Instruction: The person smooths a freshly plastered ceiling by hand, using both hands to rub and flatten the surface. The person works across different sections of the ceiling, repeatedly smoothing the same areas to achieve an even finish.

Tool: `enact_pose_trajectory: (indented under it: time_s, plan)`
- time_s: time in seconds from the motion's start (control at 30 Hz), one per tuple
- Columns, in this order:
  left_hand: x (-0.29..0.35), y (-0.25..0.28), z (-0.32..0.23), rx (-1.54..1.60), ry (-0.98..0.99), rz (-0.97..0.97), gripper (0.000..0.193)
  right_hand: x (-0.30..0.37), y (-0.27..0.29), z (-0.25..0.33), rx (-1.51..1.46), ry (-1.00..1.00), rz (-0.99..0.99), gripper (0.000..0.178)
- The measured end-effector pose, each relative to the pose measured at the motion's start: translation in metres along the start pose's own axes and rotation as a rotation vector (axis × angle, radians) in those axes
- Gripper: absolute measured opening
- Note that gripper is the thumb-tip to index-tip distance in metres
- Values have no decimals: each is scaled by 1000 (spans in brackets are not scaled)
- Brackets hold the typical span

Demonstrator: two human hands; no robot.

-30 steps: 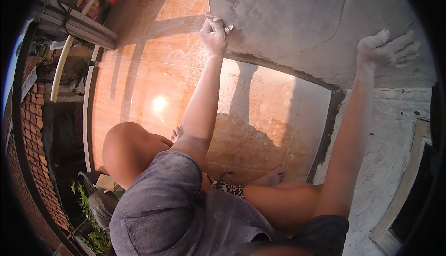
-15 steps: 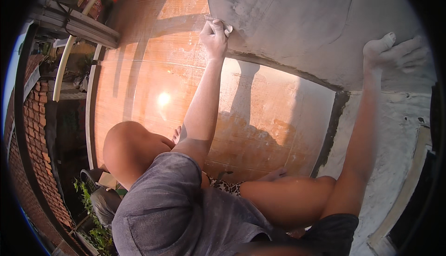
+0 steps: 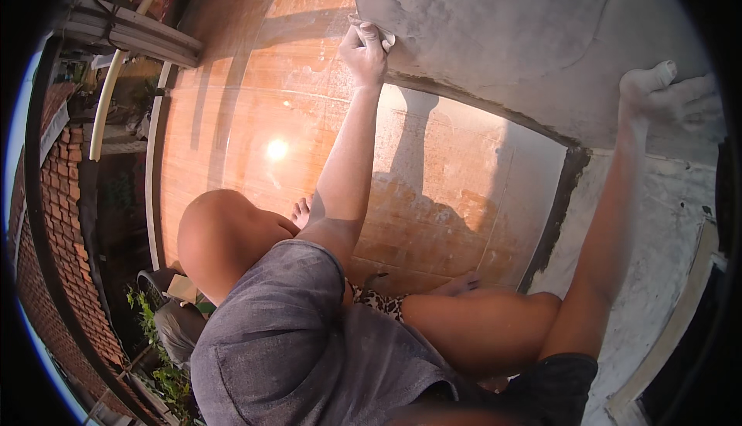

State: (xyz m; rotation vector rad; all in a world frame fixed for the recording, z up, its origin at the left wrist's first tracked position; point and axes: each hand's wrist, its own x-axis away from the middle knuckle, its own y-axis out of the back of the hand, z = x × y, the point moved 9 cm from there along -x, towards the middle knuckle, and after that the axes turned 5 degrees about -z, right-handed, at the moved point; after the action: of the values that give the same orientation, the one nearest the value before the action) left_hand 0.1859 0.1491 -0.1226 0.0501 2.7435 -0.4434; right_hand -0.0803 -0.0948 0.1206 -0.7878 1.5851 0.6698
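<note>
My left hand (image 3: 365,51) is closed in a fist at the left edge of a grey plastered wall (image 3: 495,32). A thin, pale folded piece, apparently sandpaper (image 3: 389,40), sticks out beside the fingers; most of it is hidden in the grip. White dust coats this hand and forearm. Farther right, my right hand (image 3: 671,95) rests with spread fingers against the same wall, holding nothing. Its thumb points up and away from the other fingers, which blur a little toward the dark rim.
Below lies a dusty orange tiled floor (image 3: 232,132), where my bare feet rest. A pale rough wall (image 3: 610,225) meets it on the right. At left are a metal rail (image 3: 131,36), a pale pipe (image 3: 108,105), a bucket-like container (image 3: 157,281) and a tiled roof (image 3: 60,194).
The view has shifted slightly, so the wall and both hands appear a little farther right. My left hand keeps its grip at the wall's edge, and my right hand stays spread on the wall.
</note>
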Motion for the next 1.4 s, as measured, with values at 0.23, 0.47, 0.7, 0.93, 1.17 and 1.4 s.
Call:
enact_pose_trajectory:
  time_s: [0.23, 0.47, 0.7, 0.93, 1.17, 1.4]
  plan:
    - [-34, -11, -5, 68, -188, 58, 58, 8, 0, 6, -71, 71, -70, 77]
    - [-11, -6, -14, -14, -60, -100, 54, 79, -22, 82, -145, 122, -13, 67]
    - [-33, -16, -7, 133, -132, -42, 52, 104, -33, 85, -126, 93, 96, 73]
    - [2, 10, 33, 5, 112, 52, 46, 94, -27, 87, -166, 78, -12, 70]
    - [-36, -9, -8, 89, -193, 114, 48, 99, -31, 89, -164, 122, 57, 74]
    - [-3, -1, 9, 77, 16, 48, 49, 95, -28, 89, -150, 103, -25, 72]
